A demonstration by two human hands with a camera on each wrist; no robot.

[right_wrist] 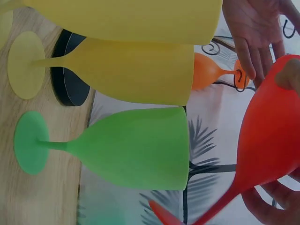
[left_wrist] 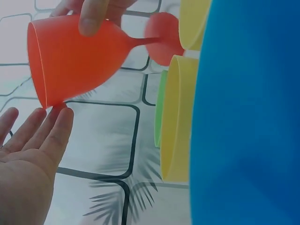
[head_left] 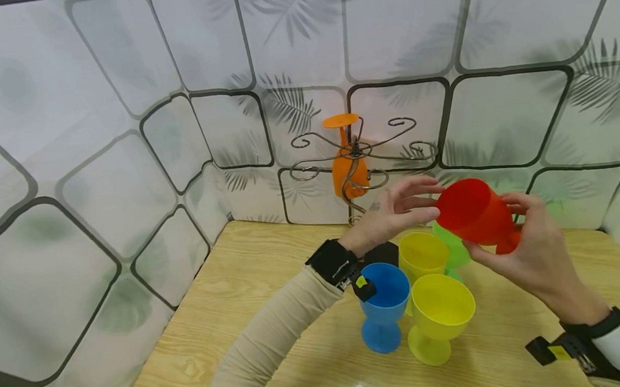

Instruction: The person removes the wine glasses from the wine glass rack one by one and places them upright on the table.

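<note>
My right hand (head_left: 541,254) grips a red plastic goblet (head_left: 481,216), tilted with its mouth toward my left hand (head_left: 393,214). In the left wrist view the red goblet (left_wrist: 79,61) lies nearly sideways, and straight left fingers (left_wrist: 61,126) reach its rim, seeming to touch it. Below the hands stand a blue goblet (head_left: 381,309), two yellow goblets, one in front (head_left: 442,310) and one behind (head_left: 422,251), and a green goblet (right_wrist: 136,147), all upright. The right fingers (right_wrist: 267,204) show partly behind the red bowl in the right wrist view.
A wire rack (head_left: 358,150) with curled arms stands at the back of the wooden table (head_left: 200,329). An orange goblet (head_left: 348,175) hangs upside down on it. The rack's black base (right_wrist: 70,70) is partly hidden by goblets. A patterned curtain (head_left: 304,48) surrounds the table.
</note>
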